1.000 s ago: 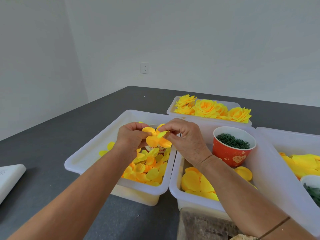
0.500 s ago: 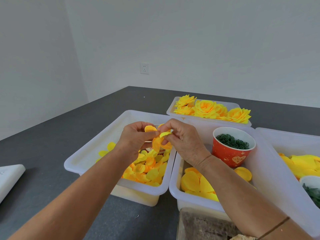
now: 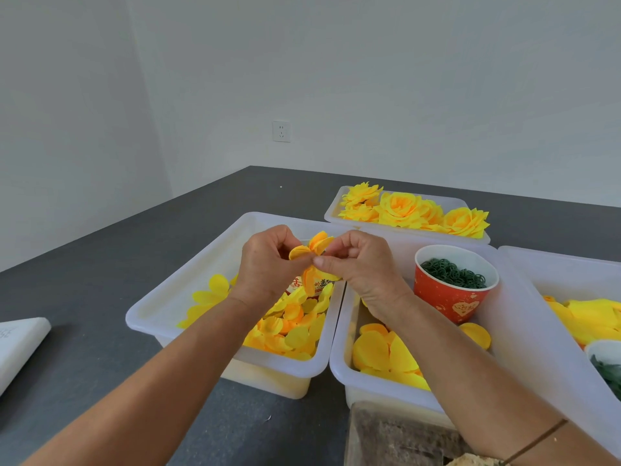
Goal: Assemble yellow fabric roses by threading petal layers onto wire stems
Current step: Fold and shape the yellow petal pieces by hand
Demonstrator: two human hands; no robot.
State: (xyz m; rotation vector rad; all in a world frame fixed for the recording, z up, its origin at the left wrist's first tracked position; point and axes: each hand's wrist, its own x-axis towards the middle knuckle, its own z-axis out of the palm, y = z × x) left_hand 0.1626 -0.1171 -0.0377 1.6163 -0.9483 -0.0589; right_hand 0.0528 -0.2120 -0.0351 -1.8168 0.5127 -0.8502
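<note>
Head view, from left to right: a white pad (image 3: 20, 348) lies on the dark surface (image 3: 100, 264). Next comes a bin of small petals (image 3: 289, 331). Above it, the left hand (image 3: 268, 264) and the right hand (image 3: 363, 267) both pinch a little petal layer (image 3: 314, 247). I cannot see the wire stem. Then there is a bin of big petals (image 3: 386, 354), a red cup (image 3: 453, 284) full of green rings, and one more bin (image 3: 571, 297). At the back, a few finished roses (image 3: 413, 210) sit in a tray. So some roses are done, this one looks just begun, and many petals are left.
</note>
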